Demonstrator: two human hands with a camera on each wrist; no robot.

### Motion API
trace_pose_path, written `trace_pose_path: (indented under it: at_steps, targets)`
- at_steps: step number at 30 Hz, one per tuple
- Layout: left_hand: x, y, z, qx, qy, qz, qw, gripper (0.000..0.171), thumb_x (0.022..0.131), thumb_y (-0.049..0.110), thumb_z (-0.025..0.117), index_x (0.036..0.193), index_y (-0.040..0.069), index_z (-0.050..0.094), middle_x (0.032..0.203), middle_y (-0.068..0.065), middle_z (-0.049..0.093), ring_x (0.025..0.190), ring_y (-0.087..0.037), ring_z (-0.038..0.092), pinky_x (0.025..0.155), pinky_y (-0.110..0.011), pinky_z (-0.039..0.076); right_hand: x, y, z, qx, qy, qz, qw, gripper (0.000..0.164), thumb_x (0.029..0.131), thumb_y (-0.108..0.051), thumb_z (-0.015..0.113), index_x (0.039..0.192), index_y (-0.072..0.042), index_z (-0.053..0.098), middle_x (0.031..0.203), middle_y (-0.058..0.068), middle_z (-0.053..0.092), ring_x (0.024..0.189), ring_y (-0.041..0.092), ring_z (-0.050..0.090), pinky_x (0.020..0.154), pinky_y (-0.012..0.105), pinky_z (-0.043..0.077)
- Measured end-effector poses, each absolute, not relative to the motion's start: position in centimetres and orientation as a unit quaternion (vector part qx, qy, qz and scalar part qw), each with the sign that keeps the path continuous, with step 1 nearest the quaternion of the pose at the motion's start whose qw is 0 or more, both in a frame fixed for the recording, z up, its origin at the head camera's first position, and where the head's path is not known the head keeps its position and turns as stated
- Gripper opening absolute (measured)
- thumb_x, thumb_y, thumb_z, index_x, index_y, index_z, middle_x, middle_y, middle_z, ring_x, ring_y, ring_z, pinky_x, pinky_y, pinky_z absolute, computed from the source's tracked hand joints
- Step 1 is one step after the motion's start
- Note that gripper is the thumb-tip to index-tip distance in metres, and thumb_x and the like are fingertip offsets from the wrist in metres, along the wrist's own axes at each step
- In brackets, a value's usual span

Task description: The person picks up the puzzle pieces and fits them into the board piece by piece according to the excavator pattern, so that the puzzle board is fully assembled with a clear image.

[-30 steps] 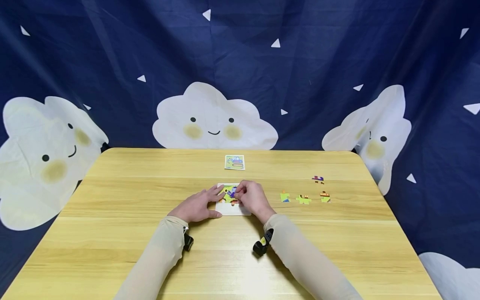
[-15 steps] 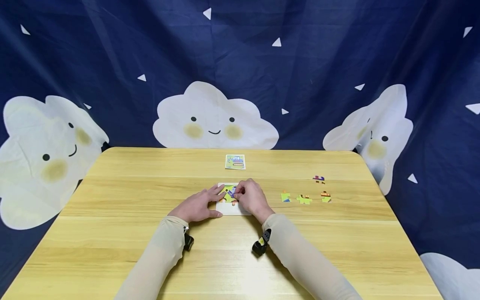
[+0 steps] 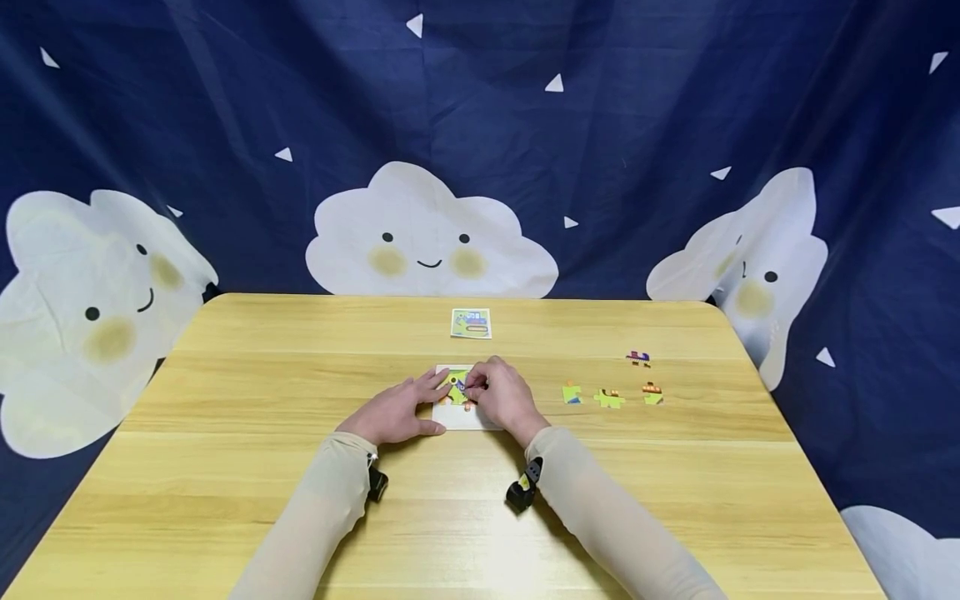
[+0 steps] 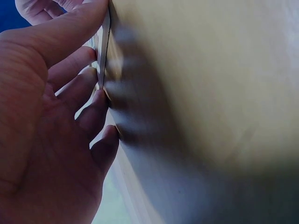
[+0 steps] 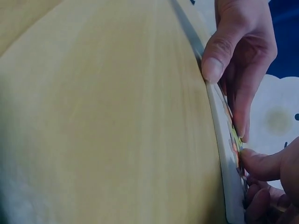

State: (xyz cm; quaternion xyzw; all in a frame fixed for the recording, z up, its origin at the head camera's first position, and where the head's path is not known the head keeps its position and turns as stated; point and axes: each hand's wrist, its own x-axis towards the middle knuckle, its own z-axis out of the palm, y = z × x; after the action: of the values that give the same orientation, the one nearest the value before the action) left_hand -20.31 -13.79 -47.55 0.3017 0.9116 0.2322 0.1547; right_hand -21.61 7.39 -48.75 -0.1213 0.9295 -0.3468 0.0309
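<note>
A white puzzle board [image 3: 467,419] lies mid-table, its upper part filled with joined pieces in lime green, blue and orange. My left hand [image 3: 396,410] rests at its left side, thumb against the near corner and extended fingers on the joined pieces [image 3: 454,388]. In the right wrist view, the left thumb [image 5: 214,70] touches the board's edge. My right hand [image 3: 508,398] is over the right half, thumb and forefinger pinching a puzzle piece, mostly hidden by the fingers, at the picture's surface. The right thumb [image 5: 261,164] is close against the pieces.
Several loose puzzle pieces lie to the right: a green and blue one [image 3: 572,393], a green one [image 3: 609,399], an orange and green one [image 3: 652,394] and a purple one [image 3: 639,358] farther back. A small picture card [image 3: 471,323] lies beyond the board on the wooden table [image 3: 300,500].
The right hand's fingertips have shifted very slightly left over the joined pieces. The left hand and the loose pieces stay where they were.
</note>
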Motion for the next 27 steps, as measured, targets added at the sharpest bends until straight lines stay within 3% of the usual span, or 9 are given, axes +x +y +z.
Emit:
trace_pose_path:
  at_steps: [15,27]
  targets:
    - [-20.2,-13.8,-47.5,0.304,0.908,0.242,0.155,0.068,0.090,0.030,0.073,0.146,0.003,0.044,0.159,-0.009,0.026,0.146,-0.028,0.019,0.116,-0.050,0.017,-22.0,7.9,-49.1,-0.171,0.922,-0.346,0.014,0.005,0.085,-0.016,0.078,0.088,-0.020,0.077,0.087,-0.005,0.056,0.076,0.012,0.056,0.069,0.033,0.049]
    - [-20.3,-13.8,-47.5,0.288,0.915,0.230,0.167,0.070,0.090,0.034,0.072,0.148,0.009,0.042,0.160,-0.004,0.021,0.146,-0.027,0.017,0.116,-0.051,0.019,-22.1,9.4,-49.5,-0.230,0.892,-0.386,0.050,0.022,0.085,-0.005,0.076,0.106,-0.014,0.078,0.099,-0.003,0.058,0.091,0.015,0.058,0.084,0.033,0.050]
